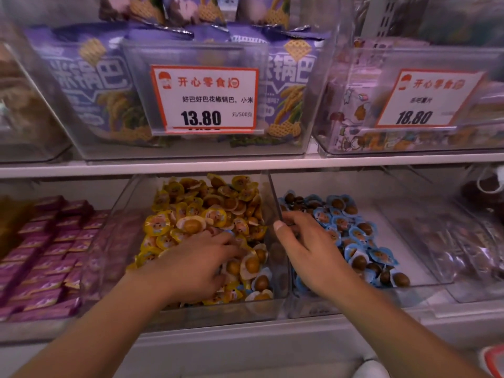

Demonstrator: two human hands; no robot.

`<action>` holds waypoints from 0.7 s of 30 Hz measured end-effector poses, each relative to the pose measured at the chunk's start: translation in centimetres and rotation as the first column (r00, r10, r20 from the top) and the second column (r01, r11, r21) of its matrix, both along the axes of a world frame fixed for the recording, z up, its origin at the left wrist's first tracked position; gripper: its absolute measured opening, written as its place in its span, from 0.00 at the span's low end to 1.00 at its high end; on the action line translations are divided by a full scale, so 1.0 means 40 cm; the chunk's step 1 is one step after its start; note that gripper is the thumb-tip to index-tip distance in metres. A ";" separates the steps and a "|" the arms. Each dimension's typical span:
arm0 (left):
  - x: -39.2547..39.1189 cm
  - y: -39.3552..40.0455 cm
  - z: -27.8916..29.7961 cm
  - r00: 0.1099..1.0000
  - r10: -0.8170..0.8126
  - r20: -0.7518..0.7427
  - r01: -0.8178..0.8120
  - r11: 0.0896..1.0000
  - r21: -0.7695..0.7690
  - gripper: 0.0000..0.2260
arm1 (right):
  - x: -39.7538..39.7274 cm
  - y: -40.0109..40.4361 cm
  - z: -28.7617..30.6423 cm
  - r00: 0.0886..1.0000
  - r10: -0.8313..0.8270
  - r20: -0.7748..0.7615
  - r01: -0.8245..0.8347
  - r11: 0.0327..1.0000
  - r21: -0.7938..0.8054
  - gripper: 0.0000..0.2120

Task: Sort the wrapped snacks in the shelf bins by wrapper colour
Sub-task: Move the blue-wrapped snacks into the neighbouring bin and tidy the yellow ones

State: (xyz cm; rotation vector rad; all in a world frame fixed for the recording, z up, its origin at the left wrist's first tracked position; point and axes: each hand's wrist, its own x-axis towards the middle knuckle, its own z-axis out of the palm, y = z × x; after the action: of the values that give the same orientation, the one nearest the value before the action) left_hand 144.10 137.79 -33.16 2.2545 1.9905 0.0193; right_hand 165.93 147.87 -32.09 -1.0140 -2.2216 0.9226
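Note:
Two clear bins stand side by side on the lower shelf. The left bin point(191, 313) is heaped with yellow-wrapped snacks point(207, 211); a bit of blue wrapper shows near my fingertips. The right bin point(425, 268) holds blue-wrapped snacks point(357, 236). My left hand point(201, 264) lies palm down in the yellow pile, fingers curled into the snacks; whether it grips one is hidden. My right hand point(305, 246) reaches into the blue bin, thumb by the dividing wall, fingers spread over the blue wrappers.
Purple wrapped bars point(46, 249) fill the bin at the left. A further clear bin point(469, 241) of dark packets stands at the right. Above, bins of purple snack bags point(90, 85) carry price tags point(204, 98) and overhang the lower shelf.

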 end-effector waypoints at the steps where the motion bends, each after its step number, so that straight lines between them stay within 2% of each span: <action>1: -0.007 0.002 -0.003 1.000 0.018 0.009 -0.017 1.000 -0.006 0.26 | 0.000 -0.001 0.000 1.000 -0.001 -0.001 0.001 1.000 0.004 0.22; 7: 0.003 0.026 -0.007 0.989 0.130 0.075 -0.134 0.989 0.061 0.25 | 0.000 -0.001 -0.003 1.000 -0.006 -0.002 0.006 1.000 0.024 0.22; 9: -0.006 0.031 0.008 0.965 0.165 0.206 -0.178 0.983 0.046 0.23 | 0.000 -0.001 -0.004 1.000 -0.002 0.001 0.002 1.000 0.031 0.22; 11: -0.023 0.030 0.028 0.897 0.182 0.403 -0.215 0.976 0.036 0.22 | -0.001 0.000 -0.004 1.000 0.001 0.000 -0.001 0.999 0.039 0.23; 12: -0.029 0.030 0.034 0.871 0.169 0.461 -0.222 0.973 0.062 0.22 | -0.002 0.000 -0.003 1.000 0.003 0.002 -0.003 0.999 0.042 0.23; 14: -0.022 0.033 0.035 0.868 0.128 0.479 -0.226 0.962 0.152 0.20 | -0.005 0.001 -0.002 1.000 0.002 0.007 -0.003 0.999 0.037 0.24; 16: 0.004 0.044 0.017 0.902 0.088 0.423 -0.202 0.951 0.234 0.20 | -0.006 0.001 -0.001 1.000 -0.001 0.010 0.000 0.999 0.035 0.25; 19: 0.032 0.075 -0.036 0.990 0.099 0.096 -0.121 0.956 0.268 0.20 | -0.005 -0.002 0.001 1.000 0.004 0.002 -0.004 1.000 0.027 0.24; 21: 0.027 0.085 -0.051 0.985 0.166 -0.039 -0.151 0.957 0.248 0.19 | -0.003 -0.005 0.001 1.000 0.008 -0.003 -0.008 1.000 0.018 0.24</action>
State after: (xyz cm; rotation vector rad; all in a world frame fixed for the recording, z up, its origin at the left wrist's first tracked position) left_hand 145.18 141.19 -35.20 2.2490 2.3110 0.2288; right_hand 165.82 147.68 -32.04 -0.9957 -2.2286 0.9051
